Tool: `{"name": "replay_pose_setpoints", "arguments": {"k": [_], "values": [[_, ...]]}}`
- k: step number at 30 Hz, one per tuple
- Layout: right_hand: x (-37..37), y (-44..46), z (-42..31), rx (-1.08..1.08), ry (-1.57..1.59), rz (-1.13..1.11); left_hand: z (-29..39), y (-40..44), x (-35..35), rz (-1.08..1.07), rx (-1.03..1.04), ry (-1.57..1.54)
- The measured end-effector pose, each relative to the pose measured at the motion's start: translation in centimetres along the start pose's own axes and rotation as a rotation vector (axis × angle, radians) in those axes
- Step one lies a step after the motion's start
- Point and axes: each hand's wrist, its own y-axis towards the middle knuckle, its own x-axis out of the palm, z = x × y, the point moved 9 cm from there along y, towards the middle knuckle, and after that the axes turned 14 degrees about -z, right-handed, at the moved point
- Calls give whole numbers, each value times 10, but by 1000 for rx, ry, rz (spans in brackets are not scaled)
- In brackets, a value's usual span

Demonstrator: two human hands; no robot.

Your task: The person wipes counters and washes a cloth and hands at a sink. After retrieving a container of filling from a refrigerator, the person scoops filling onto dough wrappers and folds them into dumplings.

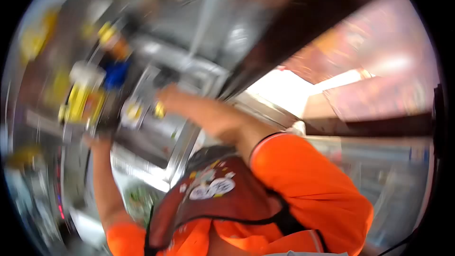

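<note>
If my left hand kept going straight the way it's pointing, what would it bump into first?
Your left hand would probably meet the blurry yellow thing just ahead first. The picture is smeared, so I can't be sure how deep it sits.

We get heavy motion blur across the whole head view, both hands smeared, fisheye bending toward black rounded edges, bright washed-out glare on the white glowing panel (279,90) at upper right, hard shine along the silver metal tray rim (142,168), the orange short-sleeved shirt (308,189) vivid and somewhat sharper.
</note>
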Motion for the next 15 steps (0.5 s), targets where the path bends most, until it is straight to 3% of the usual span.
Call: {"name": "replay_pose_setpoints", "arguments": {"k": [1, 2, 4, 5, 7, 8, 9, 11, 12, 14, 15], "values": [[-25, -44, -2, -76, 318, -113, 30, -8, -14, -179, -96, 126], [-1, -40, 6, -227, 548, 24, 65, -28, -25, -331, -168, 238], [0, -97, 21, -45, 783, -303, 145, -59, -40, -352, -38, 255], [6, -139, 28, 51, 932, -504, 188, -54, -46, -186, 187, 88], [31, -180, 40, -16, 1169, -568, 285, -74, -73, 17, 692, -232], [38, -201, 47, -66, 1277, -597, 330, -75, -74, 16, 833, -254], [22, -235, 52, -198, 1357, -568, 374, -73, -72, 6, 968, -278], [12, -288, 78, -266, 1526, -471, 442, -57, -69, -158, 1104, -390], [-1, -320, 101, -333, 1503, -314, 472, -49, -69, -163, 1094, -322], [3, -385, 160, -212, 1684, -77, 533, -34, -68, -156, 1073, -188], [28, -414, 199, -23, 1891, 7, 566, -24, -63, -275, 1097, -273]]}}
